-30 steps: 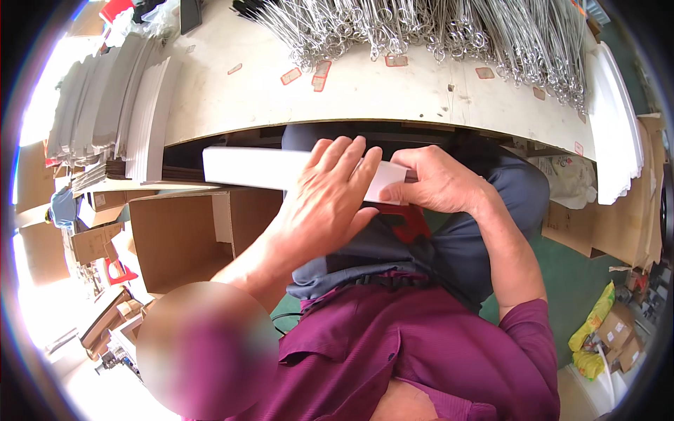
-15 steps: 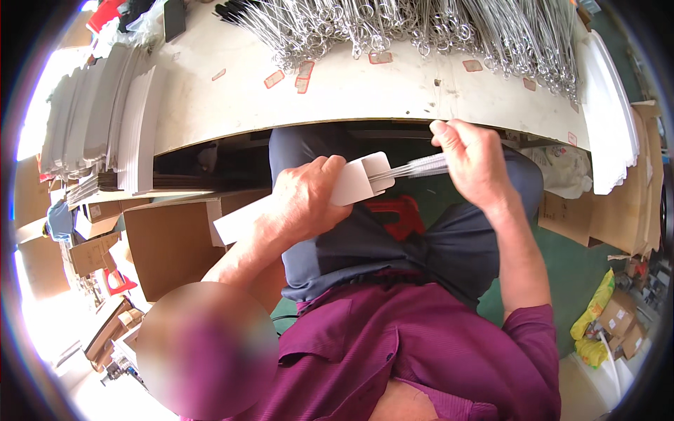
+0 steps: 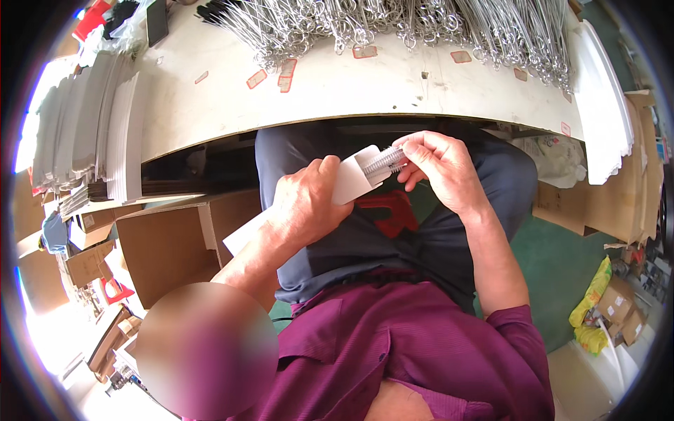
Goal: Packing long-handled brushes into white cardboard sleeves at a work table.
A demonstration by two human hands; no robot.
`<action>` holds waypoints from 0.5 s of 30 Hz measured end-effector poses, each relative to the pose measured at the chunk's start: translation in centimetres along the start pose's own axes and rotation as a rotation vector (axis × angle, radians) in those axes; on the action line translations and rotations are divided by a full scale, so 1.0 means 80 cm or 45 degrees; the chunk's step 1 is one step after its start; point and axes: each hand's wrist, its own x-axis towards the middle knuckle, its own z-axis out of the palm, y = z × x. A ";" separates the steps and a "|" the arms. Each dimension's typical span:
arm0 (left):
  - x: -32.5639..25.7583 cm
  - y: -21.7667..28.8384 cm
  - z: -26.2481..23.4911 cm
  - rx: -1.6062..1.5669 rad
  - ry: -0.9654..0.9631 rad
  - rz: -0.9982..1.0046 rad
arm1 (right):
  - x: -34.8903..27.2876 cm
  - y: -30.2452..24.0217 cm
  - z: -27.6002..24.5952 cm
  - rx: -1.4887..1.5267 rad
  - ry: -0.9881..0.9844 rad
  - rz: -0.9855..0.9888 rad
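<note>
My left hand [image 3: 307,198] is wrapped round a long, narrow white cardboard box [image 3: 353,184], tilted above my lap. The box's end flap stands up at its upper right end, which is open. Several thin wire brushes [image 3: 381,163] with pale bristles are partway inside that opening. At their outer ends, my right hand [image 3: 442,168] pinches the bristles between thumb and fingers. The brushes' wire stems are hidden inside the box.
Across the far side of the table [image 3: 337,88] lies a big heap of looped wire stems [image 3: 393,24]. Stacks of flat white boxes stand at the left [image 3: 126,137] and right [image 3: 600,98]. An open brown carton [image 3: 168,245] sits beside my left leg.
My right hand has moved left toward the box, and the brushes have slid deeper into it, leaving only bristled ends showing. My left hand keeps its hold on the box.
</note>
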 end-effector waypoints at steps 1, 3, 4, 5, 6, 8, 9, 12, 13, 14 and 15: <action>0.000 0.000 0.000 -0.005 -0.004 0.004 | -0.001 0.001 0.000 0.080 -0.040 0.024; 0.001 -0.002 -0.001 -0.021 -0.021 -0.003 | -0.002 0.003 -0.002 0.088 -0.030 0.025; 0.002 -0.002 -0.001 -0.022 -0.024 -0.002 | -0.002 0.004 -0.002 0.098 -0.027 0.021; 0.002 -0.002 0.000 -0.011 0.005 0.009 | -0.002 0.008 0.000 0.099 -0.024 0.023; 0.001 -0.003 0.000 0.001 0.033 0.018 | -0.002 0.013 0.003 0.074 -0.003 -0.022; 0.000 -0.001 0.003 0.029 0.047 0.041 | -0.002 0.016 0.010 0.050 0.019 -0.066; 0.000 0.000 0.003 0.031 0.054 0.063 | -0.003 0.014 0.013 0.045 -0.007 -0.038; -0.003 0.001 0.003 0.040 0.068 0.098 | -0.005 0.012 0.014 0.000 -0.013 -0.045; -0.004 0.000 0.003 0.047 0.076 0.112 | -0.006 0.008 0.014 -0.049 0.013 -0.042; -0.005 -0.001 0.003 0.047 0.075 0.110 | -0.007 0.005 0.014 -0.098 0.038 -0.039; -0.006 -0.003 0.003 0.058 0.080 0.116 | -0.008 0.004 0.014 -0.098 0.038 -0.039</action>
